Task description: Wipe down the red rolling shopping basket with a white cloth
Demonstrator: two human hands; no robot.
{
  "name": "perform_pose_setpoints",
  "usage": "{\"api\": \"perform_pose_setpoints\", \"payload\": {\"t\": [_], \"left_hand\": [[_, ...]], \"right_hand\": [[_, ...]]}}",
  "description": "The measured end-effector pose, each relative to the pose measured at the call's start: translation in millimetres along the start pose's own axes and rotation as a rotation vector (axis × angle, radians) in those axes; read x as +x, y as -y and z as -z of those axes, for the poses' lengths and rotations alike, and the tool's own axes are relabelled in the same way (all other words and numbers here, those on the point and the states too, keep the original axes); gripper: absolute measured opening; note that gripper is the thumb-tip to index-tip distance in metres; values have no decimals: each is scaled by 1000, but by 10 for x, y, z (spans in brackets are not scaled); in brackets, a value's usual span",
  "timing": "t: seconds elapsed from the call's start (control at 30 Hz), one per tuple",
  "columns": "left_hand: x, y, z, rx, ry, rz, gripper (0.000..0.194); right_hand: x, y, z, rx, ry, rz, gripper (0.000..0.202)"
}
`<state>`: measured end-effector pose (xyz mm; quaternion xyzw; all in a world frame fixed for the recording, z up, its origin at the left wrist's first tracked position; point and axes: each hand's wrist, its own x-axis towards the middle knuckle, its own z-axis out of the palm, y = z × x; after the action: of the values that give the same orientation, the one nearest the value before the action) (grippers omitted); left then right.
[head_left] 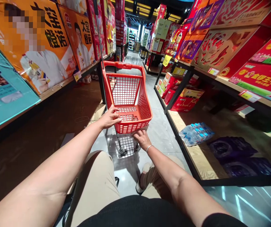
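Observation:
A red shopping cart [136, 110] with a lattice basket stands in the aisle in front of me, its handle bar at the far end. My left hand [110, 118] is closed on the basket's near left edge, its fingers bent over the rim. Lower and to the right, my right hand [142, 138] holds the underside of the basket's near end; its fingertips are partly hidden. A thin bracelet circles the right wrist. No goods show in the basket.
The left shelf holds orange boxes [55, 67] and a turquoise box [5, 88]. Red and gold gift boxes [223, 50] line the right shelf. Wrapped water bottles [195, 134] lie on the lower right shelf. The tiled aisle [133, 57] runs ahead.

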<state>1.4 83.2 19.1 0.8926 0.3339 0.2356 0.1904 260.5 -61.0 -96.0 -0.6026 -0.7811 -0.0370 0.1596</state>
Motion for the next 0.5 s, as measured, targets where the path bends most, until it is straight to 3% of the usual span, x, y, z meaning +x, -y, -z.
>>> {"api": "perform_pose_setpoints", "payload": {"t": [0.1, 0.27, 0.33, 0.4, 0.5], "left_hand": [[-26, 38, 53, 26, 14, 1, 53], [-121, -76, 6, 130, 47, -3, 39], [-180, -184, -71, 168, 69, 32, 36], [-240, -287, -149, 196, 67, 74, 31], [-306, -374, -217, 226, 39, 78, 32]], "right_hand": [[-108, -129, 78, 20, -15, -37, 24], [10, -256, 750, 69, -429, -197, 29], [109, -209, 946, 63, -508, -238, 32], [217, -65, 1027, 46, -455, -251, 33], [397, 336, 1023, 3, -248, -252, 29]]}}
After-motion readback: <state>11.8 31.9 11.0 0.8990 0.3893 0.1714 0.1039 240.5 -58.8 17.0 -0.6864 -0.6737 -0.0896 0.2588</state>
